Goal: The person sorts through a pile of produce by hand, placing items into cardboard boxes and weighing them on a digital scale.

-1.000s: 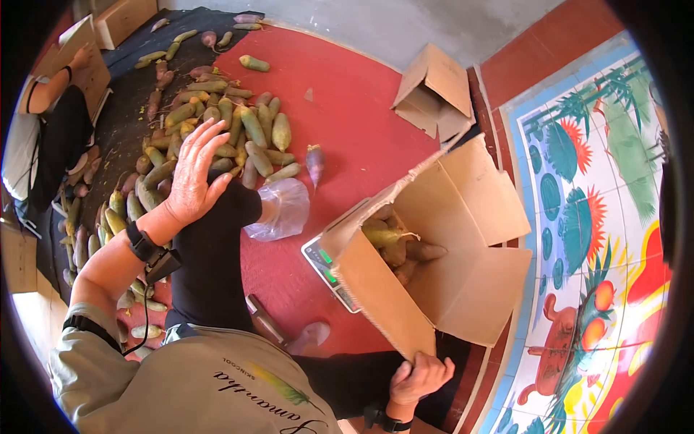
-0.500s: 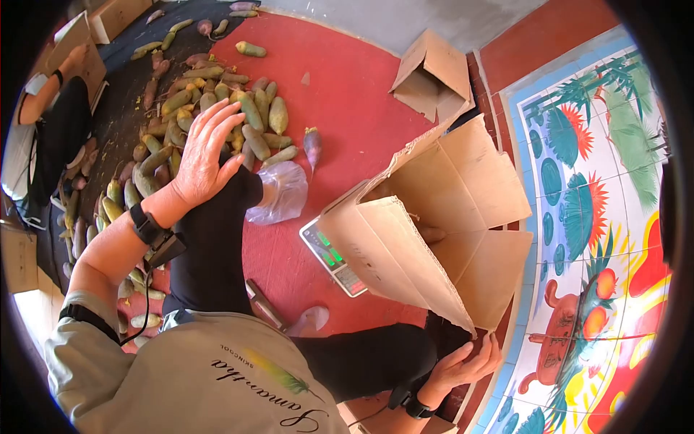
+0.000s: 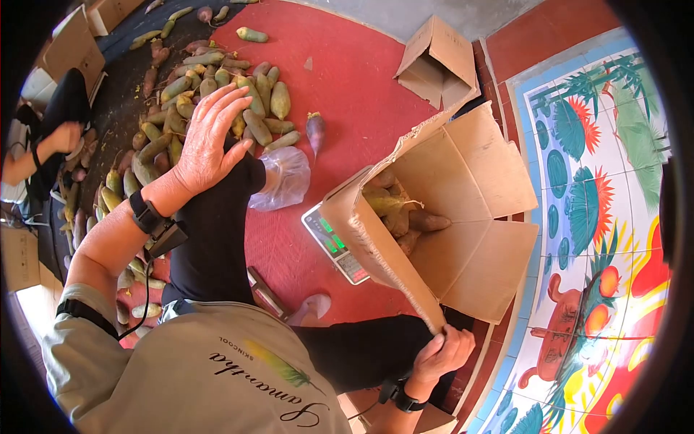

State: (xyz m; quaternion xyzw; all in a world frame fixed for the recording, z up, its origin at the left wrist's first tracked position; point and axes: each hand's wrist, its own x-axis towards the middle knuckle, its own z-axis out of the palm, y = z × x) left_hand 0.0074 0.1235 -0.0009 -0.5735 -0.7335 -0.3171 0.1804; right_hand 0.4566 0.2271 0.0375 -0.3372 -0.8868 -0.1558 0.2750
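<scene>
My right hand [image 3: 444,352] pinches the corner of a near flap on an open cardboard box [image 3: 477,246]. Inside the box lie several brownish and greenish long roots [image 3: 394,210], partly hidden by the raised flap. The box stands on a digital scale [image 3: 334,242] with green lit displays. My left hand [image 3: 213,141] is held over my bent knee, fingers stretched out and holding nothing. Behind it spreads a heap of green and purple radish-like roots [image 3: 181,87]. A single purple root [image 3: 315,132] lies apart from the heap.
A smaller open carton [image 3: 439,61] stands at the back by the wall. Clear plastic [image 3: 282,181] covers my foot on the red floor [image 3: 347,72]. Painted tiles [image 3: 578,181] line the right side. At far left another person's hand [image 3: 65,137] is near more roots.
My right hand has drawn the flap left and slightly up, and the roots inside the box show more. The other person's hand has moved down. My left hand has barely moved.
</scene>
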